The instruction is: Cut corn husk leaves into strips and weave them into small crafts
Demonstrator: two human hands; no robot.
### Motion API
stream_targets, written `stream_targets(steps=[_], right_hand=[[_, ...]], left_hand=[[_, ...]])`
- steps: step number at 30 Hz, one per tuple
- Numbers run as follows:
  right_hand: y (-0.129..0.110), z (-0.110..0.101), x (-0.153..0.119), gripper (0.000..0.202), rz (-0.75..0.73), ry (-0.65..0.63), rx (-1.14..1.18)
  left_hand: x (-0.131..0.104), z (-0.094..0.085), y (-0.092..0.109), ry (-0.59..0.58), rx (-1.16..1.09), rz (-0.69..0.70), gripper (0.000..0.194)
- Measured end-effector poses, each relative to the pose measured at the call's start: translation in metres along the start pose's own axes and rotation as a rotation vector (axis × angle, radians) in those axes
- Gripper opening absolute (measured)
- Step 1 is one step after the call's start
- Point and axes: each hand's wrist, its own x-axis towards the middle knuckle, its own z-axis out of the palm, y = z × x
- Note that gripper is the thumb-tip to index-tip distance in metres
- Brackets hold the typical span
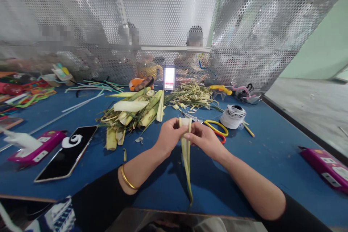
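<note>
Between both hands hangs a pale green corn husk (185, 156), its wide end up and its narrow tip trailing down toward the table's front edge. My left hand (170, 134) pinches the husk's upper left side. On its right side, my right hand (203, 138) grips with thumb and fingers. Just beyond my right hand lie scissors (217, 127) with yellow and red handles, partly hidden by that hand. A spool of white string (233, 116) stands to their right. Left of my left hand is a heap of corn husks (136, 112).
Shredded husk scraps (194, 96) lie at the back, near a lit phone (169, 78) against a perforated metal screen (168, 14). A dark phone (67, 154) and a magenta power strip (40, 148) are left; another power strip (326, 166) is right. People sit behind the screen.
</note>
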Motion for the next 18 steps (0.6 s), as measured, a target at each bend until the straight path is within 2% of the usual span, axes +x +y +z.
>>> stream_targets(steps=[2,9,13,18], right_hand=[[0.001,-0.001,0.001,0.039,-0.019,0.083,-0.023],[-0.004,-0.005,0.002,0.024,0.039,0.101,0.064],[-0.007,-0.006,0.002,0.014,0.057,0.093,0.050],[-0.010,-0.008,0.000,0.017,0.038,0.113,0.028]], left_hand=[[-0.002,0.001,-0.001,0.012,0.077,0.039,0.016],[-0.002,0.001,-0.003,0.005,0.285,0.119,0.025],[-0.001,0.001,-0.003,0.006,0.126,0.023,0.023],[0.000,0.001,-0.004,-0.019,-0.044,-0.118,0.027]])
